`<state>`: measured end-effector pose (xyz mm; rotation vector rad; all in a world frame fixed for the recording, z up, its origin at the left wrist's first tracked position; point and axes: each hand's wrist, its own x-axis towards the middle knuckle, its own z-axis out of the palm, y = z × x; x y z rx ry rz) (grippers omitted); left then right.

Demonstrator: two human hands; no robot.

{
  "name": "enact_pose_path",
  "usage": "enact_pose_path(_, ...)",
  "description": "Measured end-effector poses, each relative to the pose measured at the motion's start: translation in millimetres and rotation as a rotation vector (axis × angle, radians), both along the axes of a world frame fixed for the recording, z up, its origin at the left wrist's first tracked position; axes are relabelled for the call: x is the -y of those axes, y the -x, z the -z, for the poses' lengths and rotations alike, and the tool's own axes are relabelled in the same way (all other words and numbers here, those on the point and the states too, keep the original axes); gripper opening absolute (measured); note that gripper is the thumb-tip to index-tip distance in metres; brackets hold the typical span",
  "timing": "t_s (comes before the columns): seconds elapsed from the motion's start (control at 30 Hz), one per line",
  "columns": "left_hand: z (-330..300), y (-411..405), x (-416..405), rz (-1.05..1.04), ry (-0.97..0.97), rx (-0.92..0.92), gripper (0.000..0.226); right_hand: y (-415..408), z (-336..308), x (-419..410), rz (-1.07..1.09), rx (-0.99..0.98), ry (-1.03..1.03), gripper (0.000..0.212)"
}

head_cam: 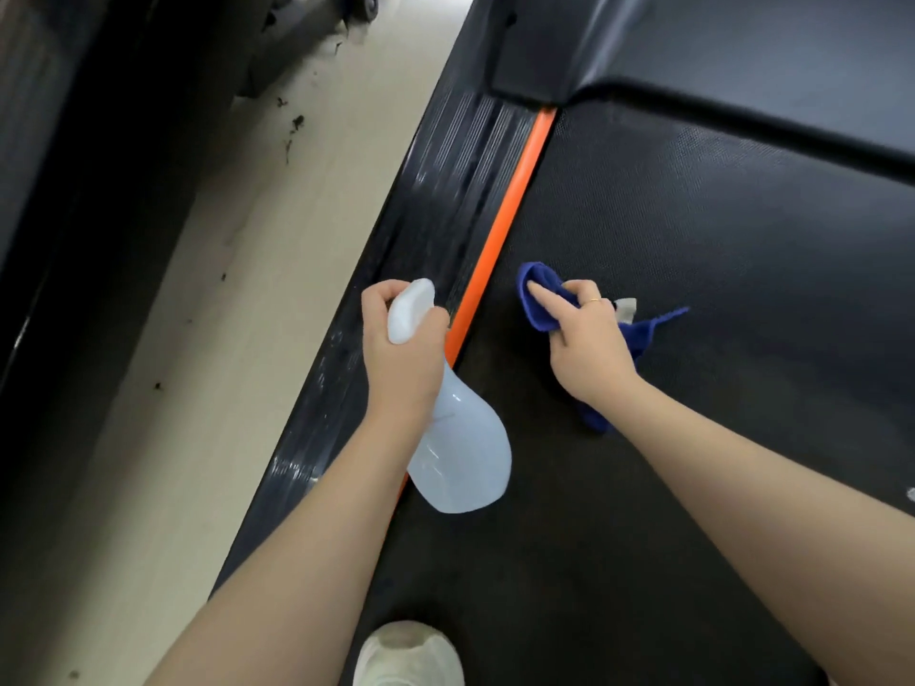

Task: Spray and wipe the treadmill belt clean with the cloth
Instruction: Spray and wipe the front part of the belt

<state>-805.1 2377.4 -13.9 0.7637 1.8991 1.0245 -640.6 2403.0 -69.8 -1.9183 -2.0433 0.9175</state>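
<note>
The black textured treadmill belt fills the right half of the head view. My left hand grips the neck of a translucent white spray bottle, held over the orange strip at the belt's left edge, nozzle end pointing away from me. My right hand holds a bunched blue cloth down on the belt, index finger stretched over the cloth; cloth ends stick out to the right and below the wrist.
An orange strip separates the belt from the ribbed black side rail. The black motor cover lies ahead. Beige floor with dark debris runs along the left. A white shoe stands on the belt's near end.
</note>
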Motion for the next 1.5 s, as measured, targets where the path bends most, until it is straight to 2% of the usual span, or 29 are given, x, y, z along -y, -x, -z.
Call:
enact_pose_path(0.1,1,5,6,-0.076,0.008,0.040,0.036,14,-11,-10,-0.044,0.010,-0.072,0.055)
enact_pose_path(0.2,1,19,12,-0.170,-0.009,0.045,0.038,33,-16,-31,-0.188,0.044,-0.206,0.054)
enact_pose_path(0.27,-1,31,10,-0.196,-0.001,0.047,0.034,54,-15,-49,-0.265,0.129,-0.236,0.054)
enact_pose_path(0.37,-6,48,6,-0.268,-0.011,0.098,0.030,88,-12,-59,-0.306,0.311,-0.159,0.053)
enact_pose_path(0.43,-6,56,8,-0.294,-0.020,0.119,0.027,110,-11,-38,-0.435,0.313,-0.226,0.050)
enact_pose_path(0.5,-4,61,11,-0.300,-0.018,0.139,0.023,121,-8,-12,-0.671,0.267,-0.301,0.047)
enact_pose_path(0.53,-3,64,11,-0.303,-0.015,0.143,0.022,121,-6,-7,-0.823,0.283,-0.276,0.049)
enact_pose_path(0.57,-2,66,12,-0.301,-0.016,0.134,0.023,120,-3,-13,-0.888,0.295,-0.269,0.050)
enact_pose_path(0.6,-1,69,13,-0.290,-0.018,0.114,0.025,121,-2,-25,-0.830,0.303,-0.262,0.051)
enact_pose_path(0.7,-2,73,20,-0.290,-0.033,0.077,0.025,128,-6,-66,-0.433,0.370,-0.240,0.054)
enact_pose_path(0.73,-2,74,22,-0.312,-0.033,0.072,0.024,131,-8,-68,-0.387,0.379,-0.222,0.055)
enact_pose_path(0.8,-3,76,25,-0.384,-0.032,0.069,0.024,136,-6,-54,-0.517,0.378,-0.254,0.056)
enact_pose_path(0.9,-2,78,21,-0.431,-0.028,0.084,0.024,132,-6,-30,-0.934,0.314,-0.339,0.056)
enact_pose_path(0.93,-1,78,20,-0.426,-0.024,0.087,0.025,132,-4,-38,-0.954,0.310,-0.345,0.056)
enact_pose_path(1.07,3,77,20,-0.395,-0.031,0.078,0.024,144,-5,-70,-0.502,0.426,-0.246,0.056)
enact_pose_path(1.13,4,77,21,-0.394,-0.029,0.070,0.023,144,-1,-52,-0.537,0.400,-0.297,0.054)
enact_pose_path(1.27,4,75,17,-0.368,-0.016,0.081,0.023,118,13,-19,-0.935,0.290,-0.440,0.050)
enact_pose_path(1.3,4,74,16,-0.366,-0.017,0.083,0.023,110,11,-31,-0.902,0.310,-0.445,0.051)
enact_pose_path(1.4,5,76,20,-0.363,-0.026,0.085,0.023,95,6,-75,-0.461,0.422,-0.292,0.056)
enact_pose_path(1.43,6,77,21,-0.372,-0.025,0.085,0.023,93,3,-75,-0.383,0.417,-0.272,0.057)
enact_pose_path(1.5,5,79,22,-0.388,-0.026,0.092,0.022,92,4,-48,-0.450,0.360,-0.379,0.059)
